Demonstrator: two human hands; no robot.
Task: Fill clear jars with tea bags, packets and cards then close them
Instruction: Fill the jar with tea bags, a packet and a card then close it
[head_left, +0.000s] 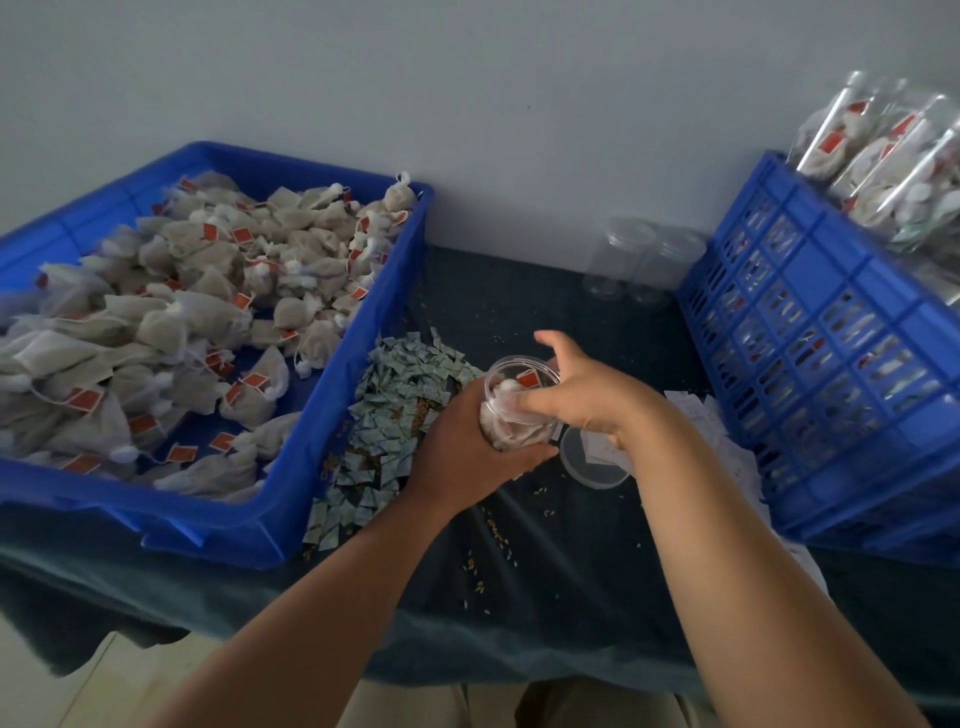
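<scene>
We hold a part-filled jar over the dark cloth, both hands at it.

In the head view our left hand (467, 441) is wrapped round the lower body of the clear jar (511, 415), which tilts with its open mouth up and away from us, above the table (545, 571) between the packets (400, 410) and the lid (592, 467). Tea bags with a red tag show inside it. Our right hand (582, 400) lies over the mouth, thumb against the near wall and forefinger stretched past the rim; we cannot tell whether it grips anything. The lid lies flat just right of the jar, partly on the white cards (696, 415). The blue tray (332, 415) on the left holds loose tea bags (171, 312). Empty jars (634, 260) stand at the back, and filled jars (893, 156) lie atop the blue crate (831, 364).
</scene>
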